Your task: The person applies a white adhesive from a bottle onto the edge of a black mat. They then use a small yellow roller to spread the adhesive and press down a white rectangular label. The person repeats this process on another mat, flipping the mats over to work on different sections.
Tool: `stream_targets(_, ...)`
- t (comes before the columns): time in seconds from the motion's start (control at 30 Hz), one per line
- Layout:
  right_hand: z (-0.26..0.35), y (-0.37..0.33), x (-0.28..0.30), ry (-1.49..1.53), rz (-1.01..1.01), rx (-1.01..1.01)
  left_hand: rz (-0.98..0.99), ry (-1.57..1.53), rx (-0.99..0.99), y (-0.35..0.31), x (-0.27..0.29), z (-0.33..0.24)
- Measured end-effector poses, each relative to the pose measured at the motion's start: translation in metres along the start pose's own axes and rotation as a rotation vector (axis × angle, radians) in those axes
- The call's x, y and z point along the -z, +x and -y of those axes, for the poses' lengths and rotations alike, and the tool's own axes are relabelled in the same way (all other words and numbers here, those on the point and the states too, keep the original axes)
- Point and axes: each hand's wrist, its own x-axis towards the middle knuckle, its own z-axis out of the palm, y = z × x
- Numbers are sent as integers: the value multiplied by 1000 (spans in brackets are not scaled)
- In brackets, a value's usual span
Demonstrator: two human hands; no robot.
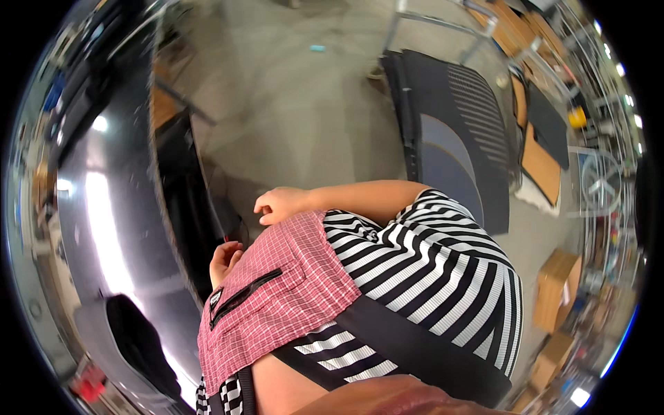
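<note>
My right hand (280, 205) hangs in front of the red plaid apron (266, 277), its fingers loosely bent, with a small gap at the thumb and nothing visible in them. My left hand (225, 261) is at the apron's left edge, partly hidden by it. Its fingers are half curled and apart, and no held thing shows. Nearest to this hand are the glossy dark tabletop (142, 200) and some black material (183, 180) below its edge. Both hands are apart from the stacked dark grey mats (443, 104) at the right.
A dark grey curved piece (121, 339) lies at the table's near end. Metal tube frames (443, 21) stand beyond the mats. Brown and black panels (543, 166) lean farther right, near cardboard boxes (555, 290). A small light-blue scrap (317, 48) lies on the grey floor.
</note>
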Motion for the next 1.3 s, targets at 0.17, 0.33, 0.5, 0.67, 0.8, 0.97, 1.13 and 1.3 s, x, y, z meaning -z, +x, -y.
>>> stream_targets(0.17, -63, -130, 57, 68, -411, -296, 375, 268, -254, 92, -78, -93)
stream_targets(0.33, -114, -251, 57, 97, -700, -737, 755, 568, -444, 180, -195, -136)
stream_targets(0.5, -159, -312, 19, 276, -880, -991, 1123, 721, -392, 218, -319, -182)
stream_targets(0.67, -237, -317, -15, 626, -1061, -1174, 1326, 988, -356, 269, -407, -225)
stream_targets(0.8, -295, -308, -70, 1391, -1662, -1146, 1378, 1095, -490, 331, -461, -252)
stream_targets(0.97, -339, -313, -110, 2147, -2406, -821, 1452, 1201, -520, 371, -542, -270)
stream_targets(1.13, -281, -283, -105, 2073, -3060, 214, 1543, 1374, -661, 344, -491, -325)
stream_targets(1.3, -280, -299, -68, 2066, -3168, 652, 1538, 1350, -636, 342, -458, -328)
